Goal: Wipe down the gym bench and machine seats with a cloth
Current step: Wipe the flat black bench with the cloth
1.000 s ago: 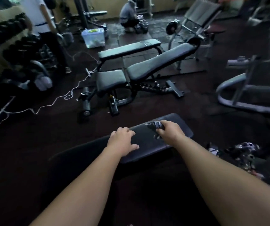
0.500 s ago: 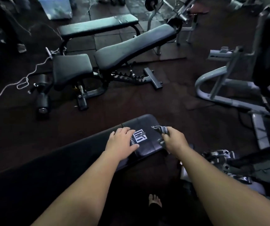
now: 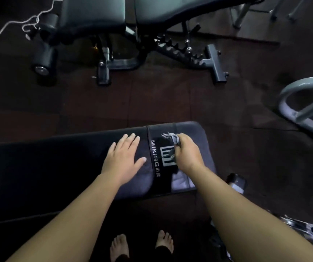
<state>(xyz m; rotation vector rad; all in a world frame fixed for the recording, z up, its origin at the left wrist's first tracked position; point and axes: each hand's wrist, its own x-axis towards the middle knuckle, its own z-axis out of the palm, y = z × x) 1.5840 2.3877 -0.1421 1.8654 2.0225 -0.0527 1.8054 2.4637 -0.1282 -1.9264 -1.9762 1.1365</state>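
A small grey cloth (image 3: 171, 138), crumpled, is held at the centre of the frame on the printed band near the rounded right end of the dark bench pad (image 3: 199, 140). Bare pad is left beyond it up to the far edge, and open floor (image 3: 151, 103) past that. The cloth is pinched in the curled fingers of the right hand (image 3: 186, 154). The left hand (image 3: 122, 159) is laid flat beside it, fingers spread. An adjustable bench (image 3: 95, 14) is seen at the top.

Desk (image 3: 204, 144): dark padded top, white-lettered band (image 3: 154, 154) near right end. On it: left grip (image 3: 122, 159) flat beside band; right grip (image 3: 186, 154) pinching grey cloth (image 3: 172, 138) upon band.
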